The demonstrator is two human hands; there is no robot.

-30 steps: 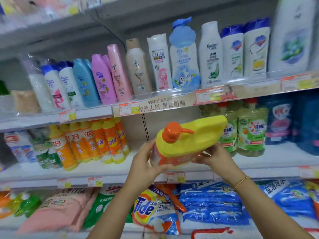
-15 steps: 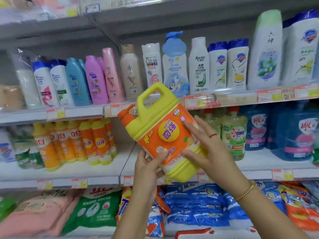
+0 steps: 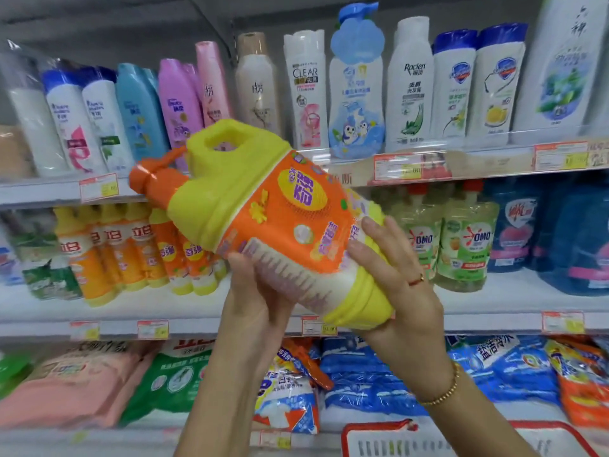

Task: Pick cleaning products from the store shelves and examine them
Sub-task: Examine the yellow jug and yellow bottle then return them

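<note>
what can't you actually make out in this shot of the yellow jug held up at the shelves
Head view: the fine print on the orange label of the yellow plastic jug is blurred.
Head view: the fingers of the left hand are hidden behind the jug.
Head view: the shelf-edge price tags are too blurred to read.
Head view: the red-rimmed white basket is cut off by the bottom edge.

Detergent jug [image 3: 263,206]: base partly hidden by left hand [image 3: 257,301] and right hand [image 3: 402,291]; label small print blurred.
Behind jug: pink shampoo bottle [image 3: 211,77], lower half hidden.
Below jug: red-rimmed basket [image 3: 379,425], cut by bottom edge.
Left of jug: price tag [image 3: 99,188], print unreadable.
</note>
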